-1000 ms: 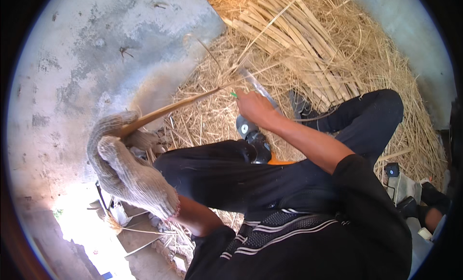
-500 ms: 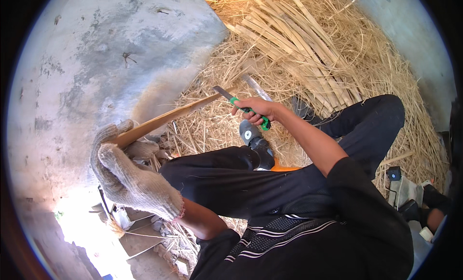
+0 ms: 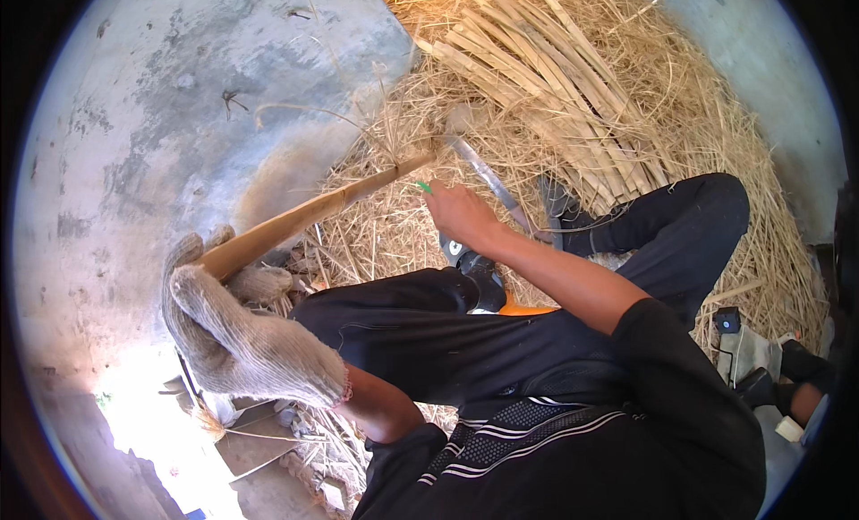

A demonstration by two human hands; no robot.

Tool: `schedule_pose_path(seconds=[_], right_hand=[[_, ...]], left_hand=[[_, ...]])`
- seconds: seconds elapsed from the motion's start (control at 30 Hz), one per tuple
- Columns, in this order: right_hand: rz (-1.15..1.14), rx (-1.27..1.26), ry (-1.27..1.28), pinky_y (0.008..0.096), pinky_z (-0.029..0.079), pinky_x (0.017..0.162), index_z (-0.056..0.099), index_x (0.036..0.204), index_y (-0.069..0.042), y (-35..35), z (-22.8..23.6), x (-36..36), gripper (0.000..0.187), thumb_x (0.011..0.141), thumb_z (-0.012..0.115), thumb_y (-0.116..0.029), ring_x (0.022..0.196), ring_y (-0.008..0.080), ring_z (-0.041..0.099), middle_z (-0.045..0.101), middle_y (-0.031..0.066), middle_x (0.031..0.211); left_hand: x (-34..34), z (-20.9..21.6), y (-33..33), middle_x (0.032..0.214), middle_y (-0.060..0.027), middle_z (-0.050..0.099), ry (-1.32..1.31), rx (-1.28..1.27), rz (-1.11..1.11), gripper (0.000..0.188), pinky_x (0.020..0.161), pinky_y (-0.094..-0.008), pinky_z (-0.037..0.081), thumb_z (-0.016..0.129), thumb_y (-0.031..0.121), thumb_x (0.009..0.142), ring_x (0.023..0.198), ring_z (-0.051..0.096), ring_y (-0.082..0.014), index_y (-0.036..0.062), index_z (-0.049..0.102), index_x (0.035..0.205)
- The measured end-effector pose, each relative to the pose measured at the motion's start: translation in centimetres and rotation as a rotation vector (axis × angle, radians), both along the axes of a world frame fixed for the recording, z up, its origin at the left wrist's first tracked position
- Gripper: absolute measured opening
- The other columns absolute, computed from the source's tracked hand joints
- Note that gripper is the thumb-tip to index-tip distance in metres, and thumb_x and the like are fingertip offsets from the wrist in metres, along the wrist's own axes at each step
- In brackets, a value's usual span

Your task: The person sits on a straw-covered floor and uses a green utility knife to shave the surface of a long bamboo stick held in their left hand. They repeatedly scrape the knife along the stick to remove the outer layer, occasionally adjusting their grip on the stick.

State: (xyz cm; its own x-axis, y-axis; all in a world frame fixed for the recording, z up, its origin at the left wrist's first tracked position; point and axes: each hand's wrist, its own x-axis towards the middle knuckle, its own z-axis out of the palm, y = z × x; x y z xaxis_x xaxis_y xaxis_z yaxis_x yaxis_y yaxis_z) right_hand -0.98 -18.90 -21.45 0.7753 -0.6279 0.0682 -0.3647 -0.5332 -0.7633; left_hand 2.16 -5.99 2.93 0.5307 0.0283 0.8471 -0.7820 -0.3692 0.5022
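My left hand [image 3: 242, 332], in a knitted whitish glove, is closed around the near end of a long bamboo strip [image 3: 313, 211]. The strip slants up to the right, its far end above the straw. My bare right hand [image 3: 463, 217] is closed on a green-handled knife [image 3: 424, 188] beside that far end. Only a bit of green shows past my fingers; the blade is hard to make out. A thin curled shaving [image 3: 309, 108] rises near the strip's far half.
Bamboo strips [image 3: 555, 99] lie piled on straw-like shavings [image 3: 707, 135] at the far right. A long metal blade [image 3: 488, 175] lies beyond my right hand. A pale wall [image 3: 179, 117] stands at left. An orange thing [image 3: 526, 309] is under my leg; a small black box [image 3: 727, 319] sits at right.
My right hand has turned and come slightly nearer and left, hiding most of the knife handle. A curled shaving now shows above the strip. My left hand has barely moved.
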Motion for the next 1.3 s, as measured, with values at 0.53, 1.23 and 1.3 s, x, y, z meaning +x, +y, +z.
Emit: schedule_pose_path(seconds=[0.53,1.23,1.3], right_hand=[[0.19,0.935,0.102,0.0304,0.036,0.039,0.057,0.093,-0.004,-4.3,1.0,0.8,0.037,0.1,0.042,-0.038,0.042,0.011,0.039,0.043,0.0009,0.057],[0.201,0.037,-0.316,0.0468,0.047,0.044,0.049,0.102,0.003,6.3,18.7,-6.6,0.019,0.096,0.056,-0.013,0.051,0.0411,0.061,0.055,0.0232,0.055],[0.153,-0.131,-0.342,0.0467,0.048,0.044,0.05,0.102,0.002,5.3,16.4,-5.0,0.018,0.096,0.055,-0.015,0.05,0.0415,0.06,0.055,0.0234,0.054]], left_hand=[[0.7,0.1,-0.3,0.082,-0.0181,0.071,0.08,-0.072,-0.086,0.031,0.041,-0.0181,0.037,0.054,0.021,0.1,0.048,0.053,-0.0071,-0.006,0.069,0.103],[-1.2,-1.2,0.5,0.083,-0.0129,0.072,0.039,-0.065,-0.128,0.029,0.048,-0.0198,0.043,0.057,0.021,0.099,0.056,0.058,-0.0082,-0.0047,0.07,0.102],[-1.6,-0.9,0.6,0.083,-0.0137,0.072,0.058,-0.054,-0.145,0.029,0.047,-0.0194,0.042,0.057,0.021,0.099,0.054,0.057,-0.0081,-0.0054,0.07,0.102]])
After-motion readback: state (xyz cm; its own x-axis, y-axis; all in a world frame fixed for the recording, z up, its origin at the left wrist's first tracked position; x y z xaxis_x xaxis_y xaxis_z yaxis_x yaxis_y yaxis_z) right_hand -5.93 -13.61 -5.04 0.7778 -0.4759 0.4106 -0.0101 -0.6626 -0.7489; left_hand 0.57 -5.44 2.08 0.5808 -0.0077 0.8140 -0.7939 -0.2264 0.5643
